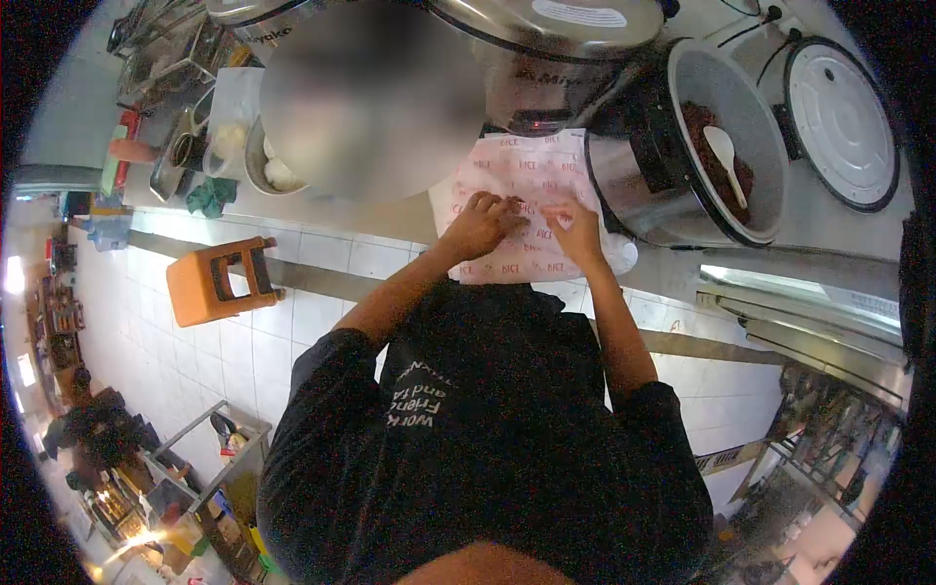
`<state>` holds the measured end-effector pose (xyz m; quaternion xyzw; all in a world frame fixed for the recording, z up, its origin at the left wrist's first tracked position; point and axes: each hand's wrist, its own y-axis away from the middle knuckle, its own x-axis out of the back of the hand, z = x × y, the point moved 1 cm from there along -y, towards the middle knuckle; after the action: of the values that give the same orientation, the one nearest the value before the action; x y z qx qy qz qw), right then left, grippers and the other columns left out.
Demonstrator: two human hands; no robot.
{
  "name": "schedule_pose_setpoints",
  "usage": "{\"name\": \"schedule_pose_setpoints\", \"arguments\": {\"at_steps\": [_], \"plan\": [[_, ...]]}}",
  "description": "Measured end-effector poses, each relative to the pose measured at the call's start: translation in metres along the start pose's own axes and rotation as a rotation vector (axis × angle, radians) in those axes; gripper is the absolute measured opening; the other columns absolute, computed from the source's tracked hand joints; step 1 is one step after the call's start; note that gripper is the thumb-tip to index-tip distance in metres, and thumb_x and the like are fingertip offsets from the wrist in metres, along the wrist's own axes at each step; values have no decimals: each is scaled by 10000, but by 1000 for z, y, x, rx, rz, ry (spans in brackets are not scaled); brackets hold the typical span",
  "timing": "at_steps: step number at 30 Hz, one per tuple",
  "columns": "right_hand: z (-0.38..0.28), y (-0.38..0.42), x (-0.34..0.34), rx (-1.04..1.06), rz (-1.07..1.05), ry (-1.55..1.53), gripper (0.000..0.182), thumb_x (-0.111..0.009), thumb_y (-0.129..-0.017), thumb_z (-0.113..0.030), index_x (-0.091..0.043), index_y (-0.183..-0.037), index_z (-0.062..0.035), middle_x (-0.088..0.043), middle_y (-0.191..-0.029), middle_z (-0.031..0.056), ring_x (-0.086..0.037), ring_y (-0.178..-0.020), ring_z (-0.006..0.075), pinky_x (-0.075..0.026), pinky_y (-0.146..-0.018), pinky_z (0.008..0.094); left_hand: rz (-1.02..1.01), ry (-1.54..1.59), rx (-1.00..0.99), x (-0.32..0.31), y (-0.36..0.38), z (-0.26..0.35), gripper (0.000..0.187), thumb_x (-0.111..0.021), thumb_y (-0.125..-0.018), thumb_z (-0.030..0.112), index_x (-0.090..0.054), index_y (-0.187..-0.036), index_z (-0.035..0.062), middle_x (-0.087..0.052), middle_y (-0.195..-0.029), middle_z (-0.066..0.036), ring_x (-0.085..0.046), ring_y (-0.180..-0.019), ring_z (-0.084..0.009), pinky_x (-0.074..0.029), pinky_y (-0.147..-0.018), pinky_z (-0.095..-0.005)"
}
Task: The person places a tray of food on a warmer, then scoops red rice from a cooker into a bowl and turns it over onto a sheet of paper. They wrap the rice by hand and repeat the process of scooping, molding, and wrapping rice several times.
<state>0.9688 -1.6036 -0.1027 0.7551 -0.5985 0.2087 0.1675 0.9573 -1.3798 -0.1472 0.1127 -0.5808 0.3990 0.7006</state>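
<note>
A sheet of white wrapping paper with red print [517, 265] lies on the counter edge in front of me. My left hand [485, 222] rests on its middle with the fingers stretched forward and slightly bent. Just to the right, my right hand [577, 234] is over the same sheet, its thumb and fingers apart. Whether anything small lies under the left fingertips I cannot make out. Right of the paper stands an open rice cooker [634, 180] with dark reddish-brown food [697, 122] inside. A white rice paddle [726, 161] lies on that food.
Closed large cookers [546, 63] stand behind the paper; the open cooker's lid [840, 125] is raised at right. At left are a metal bowl [255, 171] with white contents and a green cloth [211, 198]. An orange stool [200, 288] stands on the floor. A round blur hides part of the counter.
</note>
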Motion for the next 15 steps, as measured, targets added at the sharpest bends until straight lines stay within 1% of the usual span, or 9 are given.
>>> {"name": "schedule_pose_setpoints", "arguments": {"at_steps": [2,5,6,8,9,12,13,14,15], "plan": [[16,23,2,338,-113,354,288,-682,-757,-19,-650,-1043,-40,-646,-1101,130,-645,-973,259,-510,-877,355,53,57,-30,-7,-2,-5,350,-566,-846,214,-587,-1190,157,-527,-1302,-79,-513,-1157,-295,-380,-1019,-455],[35,35,-9,327,-145,391,243,-644,-809,-147,-693,-1041,-92,-673,-1058,114,-599,-1060,301,-456,-974,406,377,-252,-354,8,2,9,362,-582,-828,228,-580,-1180,141,-565,-1240,-78,-531,-1130,-280,-407,-1002,-438],[39,40,-10,351,-108,406,254,-637,-805,-147,-692,-1046,-93,-669,-1069,112,-593,-1069,303,-448,-983,415,247,-212,-281,6,-2,10,365,-586,-830,238,-579,-1180,138,-568,-1242,-78,-528,-1145,-276,-419,-994,-435],[-3,41,-11,403,-32,429,274,-623,-796,-148,-689,-1057,-96,-661,-1090,108,-582,-1088,306,-432,-1002,431,-18,-134,-135,6,-12,9,371,-593,-832,258,-577,-1180,132,-575,-1246,-80,-523,-1175,-268,-441,-977,-428],[7,42,-15,417,-3,485,278,-611,-801,-157,-685,-1061,-95,-657,-1091,109,-580,-1083,309,-427,-1008,438,-248,-67,2,13,-9,3,411,-600,-841,281,-564,-1222,129,-545,-1316,-97,-519,-1219,-263,-484,-937,-408],[38,44,-21,451,38,637,287,-576,-823,-187,-673,-1075,-93,-651,-1080,116,-577,-1065,316,-416,-1012,463,-61,45,-51,-18,39,-31,448,-575,-855,262,-536,-1280,126,-496,-1382,-111,-500,-1248,-281,-471,-959,-385],[39,45,-20,464,7,674,288,-566,-836,-200,-669,-1082,-91,-652,-1065,122,-577,-1056,316,-415,-1006,473,21,-17,-217,-25,55,-45,412,-553,-884,269,-546,-1270,127,-513,-1365,-118,-548,-1198,-288,-496,-923,-399],[41,47,-19,476,-26,709,291,-556,-848,-213,-665,-1088,-90,-653,-1051,128,-577,-1048,317,-415,-999,484,16,41,-161,-19,59,-47,394,-538,-896,263,-547,-1268,133,-533,-1340,-116,-562,-1175,-288,-505,-904,-403],[43,48,-19,442,-35,762,294,-556,-840,-213,-660,-1077,-73,-647,-1064,130,-576,-1052,314,-428,-980,456,12,98,-100,-14,66,-46,376,-522,-908,256,-548,-1265,139,-552,-1314,-114,-576,-1153,-287,-514,-886,-407]]}}
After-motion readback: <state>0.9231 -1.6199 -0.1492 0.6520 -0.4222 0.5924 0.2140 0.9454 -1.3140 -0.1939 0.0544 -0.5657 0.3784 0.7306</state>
